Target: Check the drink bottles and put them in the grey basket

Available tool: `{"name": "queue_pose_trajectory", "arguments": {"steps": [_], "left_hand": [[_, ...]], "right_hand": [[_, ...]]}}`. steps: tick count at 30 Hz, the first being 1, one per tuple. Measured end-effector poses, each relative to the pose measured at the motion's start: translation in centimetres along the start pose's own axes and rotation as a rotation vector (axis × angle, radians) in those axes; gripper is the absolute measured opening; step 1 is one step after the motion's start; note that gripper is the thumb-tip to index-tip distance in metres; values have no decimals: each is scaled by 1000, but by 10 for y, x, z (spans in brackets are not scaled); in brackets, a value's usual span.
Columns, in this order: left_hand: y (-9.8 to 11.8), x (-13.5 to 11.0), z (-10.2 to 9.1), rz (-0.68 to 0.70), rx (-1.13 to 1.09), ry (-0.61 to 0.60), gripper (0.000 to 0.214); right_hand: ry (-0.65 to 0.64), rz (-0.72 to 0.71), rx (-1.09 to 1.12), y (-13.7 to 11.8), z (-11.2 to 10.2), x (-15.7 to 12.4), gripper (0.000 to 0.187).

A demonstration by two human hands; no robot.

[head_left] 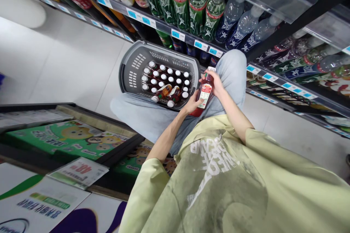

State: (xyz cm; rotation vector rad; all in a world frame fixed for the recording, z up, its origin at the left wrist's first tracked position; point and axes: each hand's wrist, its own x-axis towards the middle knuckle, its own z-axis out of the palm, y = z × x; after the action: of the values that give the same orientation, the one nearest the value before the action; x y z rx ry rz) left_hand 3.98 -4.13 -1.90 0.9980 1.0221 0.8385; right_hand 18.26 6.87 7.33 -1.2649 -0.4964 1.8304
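A bottle of red drink (205, 93) with a red and white label and a white cap lies across my lap, held in both hands. My left hand (193, 105) grips its lower end, thumb over the label. Around the neck, just below the cap, my right hand (216, 83) is closed. Beside my knees stands a grey shopping basket (128, 49). Many dark bottles with white caps (163, 76) stand upright in it. On top of them lie two bottles tilted on their sides, one with an orange label (164, 91) and another (174, 96) next to it.
A shelf of green-labelled bottles (182, 5) and blue-labelled bottles (232, 18) rises just beyond the basket, price tags (178, 35) along its edge. Behind me to the left, green boxes (54, 138) sit on a rack, with a price card (79, 173). Pale floor tiles (73, 62) lie left of the basket.
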Motion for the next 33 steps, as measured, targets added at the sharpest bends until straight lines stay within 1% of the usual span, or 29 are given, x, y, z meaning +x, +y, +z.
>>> {"name": "queue_pose_trajectory", "arguments": {"steps": [8,14,21,27,30,33], "left_hand": [[-2,1,-1,29,22,18,86],[0,0,-1,12,27,18,86],[5,-1,2,2,55,52,73],[8,-1,3,6,65,57,64],[9,-1,4,6,76,62,65],[10,0,5,-16,102,69,74]], "right_hand": [[5,-8,0,0,0,-1,47],[20,6,-2,-2,2,-2,48],[11,0,6,0,1,0,48],[3,-11,11,2,-2,1,47],[3,-13,6,3,-2,2,46],[5,-26,-16,3,-2,2,45]]}}
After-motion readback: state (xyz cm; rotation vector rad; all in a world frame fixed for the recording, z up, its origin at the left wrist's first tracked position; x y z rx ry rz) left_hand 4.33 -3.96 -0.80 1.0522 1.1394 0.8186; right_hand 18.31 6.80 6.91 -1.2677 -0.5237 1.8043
